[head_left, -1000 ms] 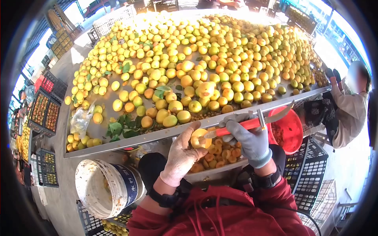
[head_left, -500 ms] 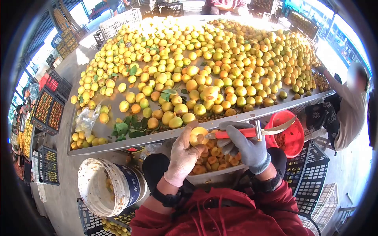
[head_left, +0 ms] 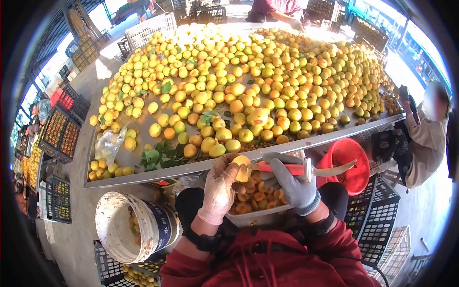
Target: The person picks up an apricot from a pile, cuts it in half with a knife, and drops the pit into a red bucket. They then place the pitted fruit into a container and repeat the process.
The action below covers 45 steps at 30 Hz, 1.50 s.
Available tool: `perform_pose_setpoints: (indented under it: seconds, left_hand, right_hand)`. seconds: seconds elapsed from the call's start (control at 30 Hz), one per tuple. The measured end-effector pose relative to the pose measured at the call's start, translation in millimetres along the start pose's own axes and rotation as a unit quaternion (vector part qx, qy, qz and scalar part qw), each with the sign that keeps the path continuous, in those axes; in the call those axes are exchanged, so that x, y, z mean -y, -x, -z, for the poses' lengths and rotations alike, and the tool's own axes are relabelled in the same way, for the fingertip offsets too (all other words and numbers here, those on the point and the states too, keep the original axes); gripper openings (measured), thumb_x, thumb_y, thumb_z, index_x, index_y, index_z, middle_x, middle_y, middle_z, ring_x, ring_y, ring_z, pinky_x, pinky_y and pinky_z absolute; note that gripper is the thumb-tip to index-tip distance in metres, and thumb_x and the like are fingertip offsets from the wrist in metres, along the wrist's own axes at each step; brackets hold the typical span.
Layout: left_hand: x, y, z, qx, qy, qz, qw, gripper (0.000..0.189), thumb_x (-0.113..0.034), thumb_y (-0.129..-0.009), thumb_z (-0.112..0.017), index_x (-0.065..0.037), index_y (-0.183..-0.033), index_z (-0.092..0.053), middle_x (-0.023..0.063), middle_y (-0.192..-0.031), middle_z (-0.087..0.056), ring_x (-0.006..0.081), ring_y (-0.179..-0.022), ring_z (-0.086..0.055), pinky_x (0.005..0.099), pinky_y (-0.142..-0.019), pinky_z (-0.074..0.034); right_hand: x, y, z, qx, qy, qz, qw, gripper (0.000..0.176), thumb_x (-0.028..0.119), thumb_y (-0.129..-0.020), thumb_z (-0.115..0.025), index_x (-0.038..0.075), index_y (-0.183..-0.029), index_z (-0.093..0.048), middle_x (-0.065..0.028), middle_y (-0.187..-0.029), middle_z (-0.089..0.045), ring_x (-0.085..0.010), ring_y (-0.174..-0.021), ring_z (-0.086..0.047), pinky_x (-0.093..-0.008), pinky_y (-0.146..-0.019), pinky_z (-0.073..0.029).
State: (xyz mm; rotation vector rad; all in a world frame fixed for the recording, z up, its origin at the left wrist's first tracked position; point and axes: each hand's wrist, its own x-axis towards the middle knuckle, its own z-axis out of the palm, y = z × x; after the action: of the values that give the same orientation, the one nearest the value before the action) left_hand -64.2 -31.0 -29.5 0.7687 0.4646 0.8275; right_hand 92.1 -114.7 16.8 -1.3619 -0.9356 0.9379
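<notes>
Ctr frame: your L hand (head_left: pixel 217 191) fingers closed on apricot (head_left: pixel 242 168), R hand (head_left: pixel 292 185) gripping knife (head_left: pixel 287 168). Hold blade tip on fruit, thumb clear.

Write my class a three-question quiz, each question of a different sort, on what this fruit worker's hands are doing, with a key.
1. True or false: the right hand grips a red-handled knife.
2. What does the left hand hold? A) a fruit B) a leaf C) a plastic bag
3. Fill the gap: the bucket on the person's right is ___ in colour.
Key: 1 true; 2 A; 3 red.
</notes>
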Motion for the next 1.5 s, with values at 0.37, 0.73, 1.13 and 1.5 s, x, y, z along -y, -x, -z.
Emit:
perform_pose_setpoints:
  seconds: [0.37, 0.73, 1.13, 1.5]
  left_hand:
    - [-1, -4, -1, -0.044, -0.036, -0.042, 0.997, 0.037, -0.024, -0.091, -0.052, -0.003, -0.12, -0.047, 0.0045, -0.092, -0.06, 0.0149, -0.06, -0.06, 0.0191, -0.044, -0.041]
    - [-2, -8, 1, -0.028, -0.029, -0.011, 0.999, 0.026, -0.022, -0.091, -0.051, -0.003, -0.108, -0.047, 0.0104, -0.095, -0.062, 0.0184, -0.058, -0.061, 0.0213, -0.043, -0.043]
    - [-5, -8, 8, -0.01, -0.026, 0.001, 1.0, 0.036, -0.031, -0.092, -0.053, 0.0, -0.11, -0.053, 0.0087, -0.096, -0.062, 0.0141, -0.078, -0.061, 0.024, -0.058, -0.051]
    - [16, -12, 18, -0.092, -0.118, -0.124, 0.981, 0.02, -0.007, -0.09, -0.047, 0.003, -0.102, -0.059, 0.0014, -0.088, -0.058, 0.0057, -0.066, -0.047, 0.0177, -0.061, -0.038]
  right_hand:
    - [-5, -11, -6, -0.018, -0.114, -0.063, 0.991, 0.023, 0.019, -0.089, -0.058, -0.002, -0.098, -0.062, -0.0089, -0.076, -0.067, -0.0114, -0.059, -0.062, -0.0223, -0.052, -0.05]
    - [1, -11, -12, -0.035, -0.091, -0.015, 0.995, 0.02, 0.016, -0.088, -0.059, -0.001, -0.097, -0.064, -0.0051, -0.072, -0.065, -0.0077, -0.054, -0.059, -0.0187, -0.045, -0.047]
    - [6, -11, -12, -0.015, -0.088, -0.017, 0.996, 0.019, 0.016, -0.089, -0.058, 0.0, -0.095, -0.064, -0.0045, -0.07, -0.065, -0.0063, -0.054, -0.058, -0.0179, -0.046, -0.045]
    - [1, -16, -16, 0.054, 0.316, 0.398, 0.859, 0.017, 0.006, -0.083, -0.057, -0.001, -0.097, -0.063, -0.0119, -0.08, -0.067, -0.0192, -0.066, -0.065, -0.0283, -0.06, -0.053]
